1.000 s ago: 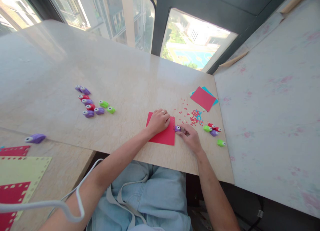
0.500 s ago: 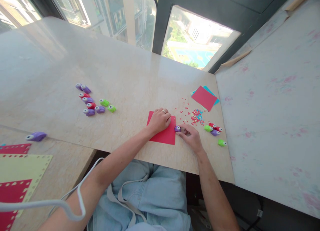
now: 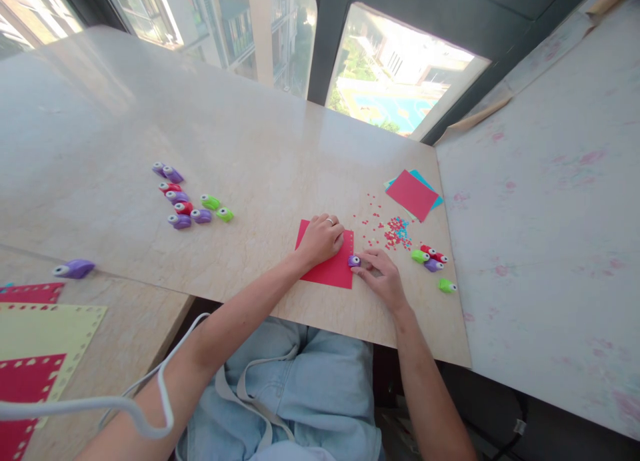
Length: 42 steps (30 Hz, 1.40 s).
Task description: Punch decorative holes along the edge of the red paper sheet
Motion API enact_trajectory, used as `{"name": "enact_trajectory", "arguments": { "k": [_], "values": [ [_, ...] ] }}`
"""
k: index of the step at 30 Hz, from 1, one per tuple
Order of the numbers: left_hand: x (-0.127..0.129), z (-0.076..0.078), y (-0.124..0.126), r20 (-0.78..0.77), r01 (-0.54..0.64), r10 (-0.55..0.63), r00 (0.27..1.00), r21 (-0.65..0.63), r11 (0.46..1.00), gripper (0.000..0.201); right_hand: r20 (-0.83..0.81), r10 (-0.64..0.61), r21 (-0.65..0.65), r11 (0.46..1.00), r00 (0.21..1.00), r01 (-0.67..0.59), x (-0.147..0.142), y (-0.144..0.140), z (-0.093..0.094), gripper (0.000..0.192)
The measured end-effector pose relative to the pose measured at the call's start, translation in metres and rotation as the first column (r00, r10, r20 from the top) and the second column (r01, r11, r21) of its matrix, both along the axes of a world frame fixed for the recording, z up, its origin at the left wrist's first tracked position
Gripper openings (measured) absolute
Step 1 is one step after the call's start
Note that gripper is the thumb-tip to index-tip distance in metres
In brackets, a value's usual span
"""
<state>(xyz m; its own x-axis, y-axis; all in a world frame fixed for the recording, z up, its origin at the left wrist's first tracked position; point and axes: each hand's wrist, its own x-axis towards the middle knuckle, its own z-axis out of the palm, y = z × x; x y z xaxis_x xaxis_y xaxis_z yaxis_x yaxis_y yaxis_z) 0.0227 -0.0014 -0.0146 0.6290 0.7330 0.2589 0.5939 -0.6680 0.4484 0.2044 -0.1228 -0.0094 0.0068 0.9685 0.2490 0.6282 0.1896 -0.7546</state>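
Observation:
A red sheet of paper (image 3: 327,274) lies flat in front of me, with a row of small punched holes along the upper part of its right edge. My left hand (image 3: 324,240) presses on the sheet with its fingers curled, a ring on one of them. At the sheet's right edge is a small purple craft punch (image 3: 354,261). My right hand (image 3: 381,274) pinches it from the right between thumb and fingers. Whether the paper sits inside the punch's slot is too small to tell. Red and blue paper confetti (image 3: 397,233) lies scattered beyond my right hand.
More craft punches (image 3: 183,208), purple, red and green, stand at the left; several others (image 3: 433,258) are at the right. Red and blue sheets (image 3: 413,194) are stacked farther back. A lone purple punch (image 3: 75,269) and hole-edged sheets (image 3: 50,324) lie far left, near a white cable (image 3: 100,402).
My right hand and the purple punch have shifted slightly down along the red sheet's right edge. The left hand stays in place on the paper; the view has tilted slightly.

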Motion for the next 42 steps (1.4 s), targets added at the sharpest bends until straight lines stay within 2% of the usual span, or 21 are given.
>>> {"name": "enact_trajectory", "arguments": {
  "k": [20, 42],
  "values": [
    [-0.002, 0.002, -0.001, -0.003, -0.006, 0.005, 1.000, -0.041, 0.999, 0.026, 0.039, -0.083, 0.031, 0.996, 0.996, 0.082, -0.014, -0.006, 0.003, 0.028],
    [-0.001, 0.001, 0.000, 0.006, -0.015, 0.015, 1.000, -0.040, 0.999, 0.025, 0.045, -0.046, 0.024, 0.999, 0.998, 0.045, -0.011, -0.008, 0.002, 0.026]
  ]
}}
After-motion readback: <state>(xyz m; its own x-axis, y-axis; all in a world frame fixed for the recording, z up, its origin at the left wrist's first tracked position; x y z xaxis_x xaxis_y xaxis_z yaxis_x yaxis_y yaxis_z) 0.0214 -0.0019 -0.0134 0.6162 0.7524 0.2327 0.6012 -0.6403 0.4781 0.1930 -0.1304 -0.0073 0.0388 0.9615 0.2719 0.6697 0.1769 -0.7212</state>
